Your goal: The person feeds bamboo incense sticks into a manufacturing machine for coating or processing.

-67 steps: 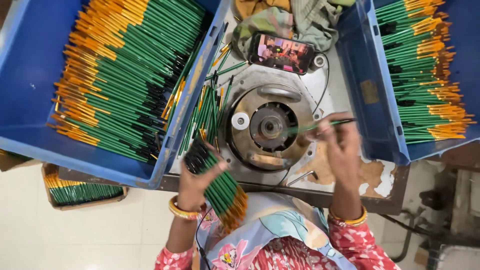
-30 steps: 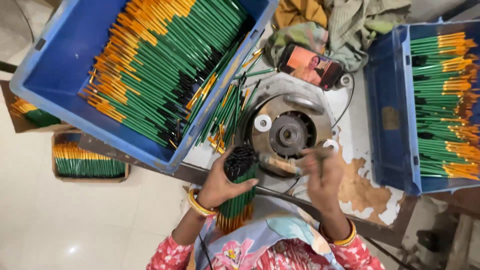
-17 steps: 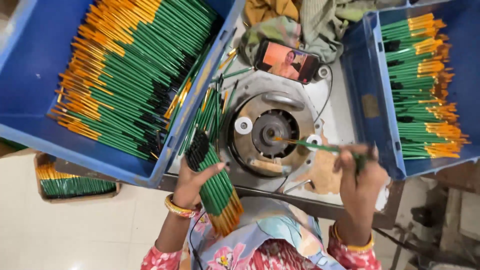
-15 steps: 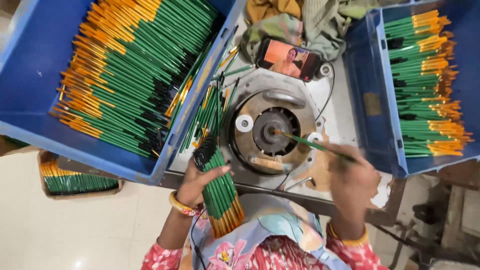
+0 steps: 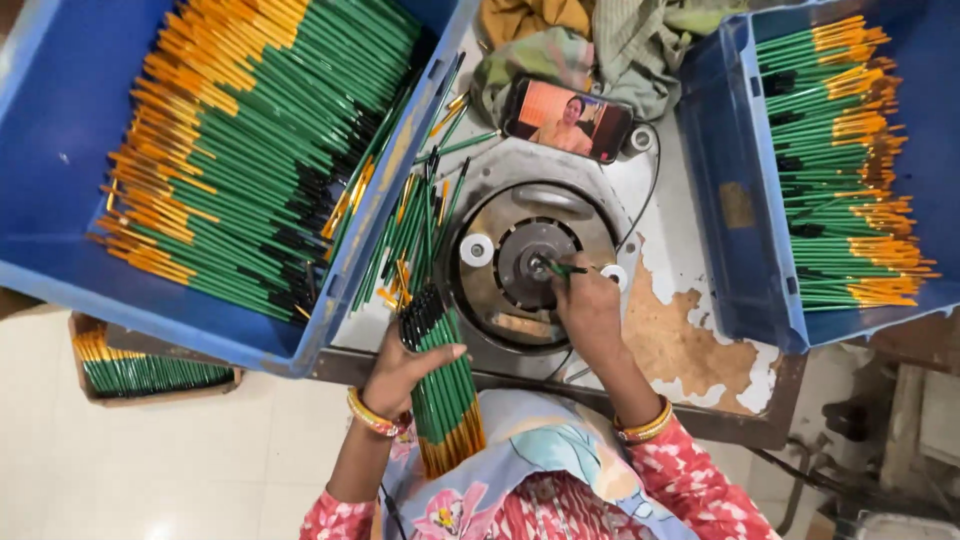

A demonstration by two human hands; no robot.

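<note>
The left hand (image 5: 402,368) is clamped around a bundle of green brushes (image 5: 444,385), black tips up, orange ends down. The right hand (image 5: 588,308) pinches one green brush (image 5: 566,268), its tip at the hub of a round grey metal machine (image 5: 530,262). Left of the left hand sits a blue plastic crate (image 5: 60,150) of brushes; right of the right hand, a second blue crate (image 5: 745,240). Above lies a phone (image 5: 566,120), its screen lit, on crumpled cloth (image 5: 560,40).
</note>
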